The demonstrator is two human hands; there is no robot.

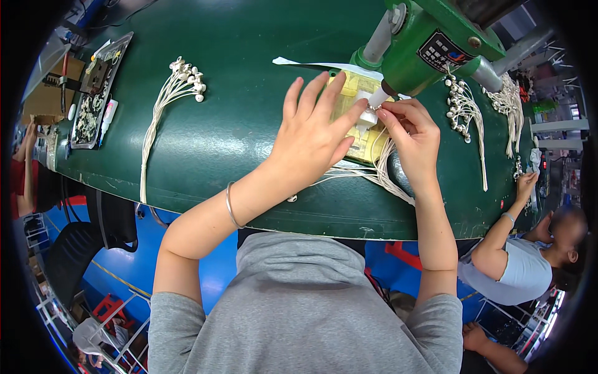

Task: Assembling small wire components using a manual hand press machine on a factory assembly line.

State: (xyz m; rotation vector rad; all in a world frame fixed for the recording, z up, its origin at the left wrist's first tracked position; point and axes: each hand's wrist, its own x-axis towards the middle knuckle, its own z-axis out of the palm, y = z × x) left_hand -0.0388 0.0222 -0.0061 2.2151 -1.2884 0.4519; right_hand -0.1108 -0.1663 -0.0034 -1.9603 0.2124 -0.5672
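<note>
Left hand [313, 134] splays, gripping nothing, left of the block [365, 120]; right hand [414, 134], nearer the cords [389, 177] trailing near-right, seemingly pinches a fitting [372, 108].

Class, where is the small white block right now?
In the head view, the small white block is right of centre, on the yellow plate beneath the green press, between the left hand and right hand.

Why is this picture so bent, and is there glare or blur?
Head view: the fisheye lens curves the front edge of the glossy dark-green tabletop and blackens the corners; head view: glare lies beside the left bundle of white cords; head view: the bare right hand looks sharp, but the small silvery piece at its fingertips is too tiny to resolve.
</note>
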